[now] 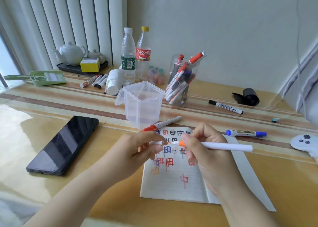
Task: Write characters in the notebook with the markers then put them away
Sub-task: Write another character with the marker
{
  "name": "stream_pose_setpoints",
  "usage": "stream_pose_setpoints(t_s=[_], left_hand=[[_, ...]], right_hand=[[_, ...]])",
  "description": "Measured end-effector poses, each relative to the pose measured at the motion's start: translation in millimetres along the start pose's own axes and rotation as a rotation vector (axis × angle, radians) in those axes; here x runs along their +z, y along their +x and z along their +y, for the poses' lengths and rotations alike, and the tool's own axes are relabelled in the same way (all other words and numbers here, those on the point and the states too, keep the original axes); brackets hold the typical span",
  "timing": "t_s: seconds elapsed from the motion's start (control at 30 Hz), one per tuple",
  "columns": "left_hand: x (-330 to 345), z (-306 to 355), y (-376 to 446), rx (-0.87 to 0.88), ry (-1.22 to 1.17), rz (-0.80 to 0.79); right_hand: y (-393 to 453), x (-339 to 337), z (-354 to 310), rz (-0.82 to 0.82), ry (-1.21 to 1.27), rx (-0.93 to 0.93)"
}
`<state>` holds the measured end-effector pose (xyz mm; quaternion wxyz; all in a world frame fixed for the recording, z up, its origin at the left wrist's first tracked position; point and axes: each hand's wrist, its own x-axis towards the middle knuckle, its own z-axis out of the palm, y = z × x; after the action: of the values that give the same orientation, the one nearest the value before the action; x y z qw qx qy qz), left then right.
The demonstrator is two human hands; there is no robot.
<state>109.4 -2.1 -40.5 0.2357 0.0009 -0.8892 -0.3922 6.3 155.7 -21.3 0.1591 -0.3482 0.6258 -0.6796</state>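
Observation:
The open notebook (172,183) lies in front of me, its page carrying several red, blue, black and orange characters. My right hand (204,149) grips a white marker (227,146) with an orange collar, tip pointing left. My left hand (137,149) pinches its white cap (157,142) just off the tip. A red-capped marker (161,123) lies at the notebook's top edge. A blue marker (246,133) and a black marker (225,106) lie to the right. A clear jar (182,78) holds several markers.
An empty clear square container (142,104) with a hinged lid stands behind the notebook. A black phone (63,145) lies left. Two bottles (136,54), a teapot tray (75,66), a green dustpan (39,77), loose markers (94,80) and a black roll (249,96) stand farther back.

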Motion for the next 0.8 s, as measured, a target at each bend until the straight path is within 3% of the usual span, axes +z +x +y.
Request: stream_pose_setpoints(t_s=[0.57,0.8], left_hand=[[13.3,32.5,6.7,0.098,0.051,-0.070],[27.0,37.7,14.0,0.132,0.104,-0.087]], right_hand=[[-11.6,-19.3,-12.4,0.026,-0.008,-0.016],[-11.9,-22.4,-5.1,-0.010,0.039,0.067]])
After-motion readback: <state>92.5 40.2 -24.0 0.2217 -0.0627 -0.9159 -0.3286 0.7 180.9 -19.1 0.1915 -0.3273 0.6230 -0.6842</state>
